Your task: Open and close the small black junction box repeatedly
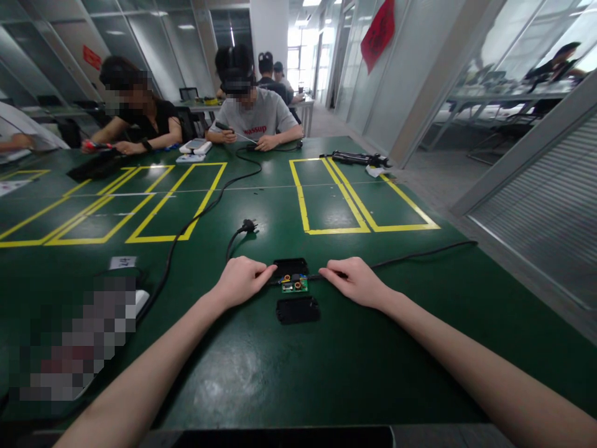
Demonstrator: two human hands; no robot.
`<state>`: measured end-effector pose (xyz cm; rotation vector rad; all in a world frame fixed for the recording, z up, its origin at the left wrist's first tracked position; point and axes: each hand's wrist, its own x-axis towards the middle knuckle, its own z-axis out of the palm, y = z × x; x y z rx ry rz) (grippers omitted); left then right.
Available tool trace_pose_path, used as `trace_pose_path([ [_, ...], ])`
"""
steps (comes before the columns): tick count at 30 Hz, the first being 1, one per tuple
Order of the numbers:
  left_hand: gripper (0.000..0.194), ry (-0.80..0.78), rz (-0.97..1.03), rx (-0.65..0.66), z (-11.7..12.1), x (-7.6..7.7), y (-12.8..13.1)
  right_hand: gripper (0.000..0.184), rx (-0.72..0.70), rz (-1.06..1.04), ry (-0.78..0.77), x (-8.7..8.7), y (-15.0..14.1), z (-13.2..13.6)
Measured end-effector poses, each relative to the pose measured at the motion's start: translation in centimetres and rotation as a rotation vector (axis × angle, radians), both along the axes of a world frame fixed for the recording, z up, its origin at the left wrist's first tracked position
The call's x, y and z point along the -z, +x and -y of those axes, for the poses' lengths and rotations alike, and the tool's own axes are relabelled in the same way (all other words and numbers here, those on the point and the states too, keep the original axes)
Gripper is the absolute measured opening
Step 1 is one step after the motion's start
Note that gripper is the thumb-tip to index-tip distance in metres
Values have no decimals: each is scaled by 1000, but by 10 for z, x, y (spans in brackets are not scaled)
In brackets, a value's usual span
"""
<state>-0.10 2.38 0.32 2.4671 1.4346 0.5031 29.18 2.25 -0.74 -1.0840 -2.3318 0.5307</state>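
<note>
Between my hands lies a small green circuit board (pixel 301 289) with copper-wound coils and wire leads at both ends. My left hand (pixel 242 281) is closed around the black power cord on the board's left side; its fingers hide most of the grip. On the other side, my right hand (pixel 353 281) pinches the black cable (pixel 420 253), which runs off to the right across the table. One black plastic case half (pixel 298 266) sits just behind the board. Its flat counterpart, another black case half (pixel 297 310), rests in front. A black plug (pixel 249 226) lies beyond my left hand.
On the green table (pixel 354 373), a blurred-out power strip (pixel 140 305) and its cord stand at left. Yellow tape rectangles (pixel 305 211) mark the far part. A folded black tripod-like stand (pixel 357 159) lies at far right. Across the table, two people handle small items.
</note>
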Motion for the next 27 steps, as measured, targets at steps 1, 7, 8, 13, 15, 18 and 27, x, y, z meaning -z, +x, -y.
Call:
trace_pose_path([
  [1, 59, -37, 54, -18, 0, 0, 0, 52, 3, -20, -1, -1, 0, 1],
  [7, 55, -310, 310, 45, 3, -4, 1, 51, -69, -92, -55, -5, -1, 5],
  [8, 55, -340, 326, 60, 4, -4, 1, 51, -82, -95, -64, -5, -1, 5],
  [13, 58, -409, 350, 95, 7, -5, 2, 52, -125, -123, -94, -5, -1, 6],
  [15, 59, -416, 349, 109, 8, -5, 2, 51, -142, -127, -109, -6, -1, 6],
  [18, 59, -433, 335, 135, 9, -6, 3, 51, -166, -119, -112, -7, -1, 7],
  [27, 57, -347, 227, 159, 12, -4, 3, 49, -210, -47, -52, -4, 0, 6],
])
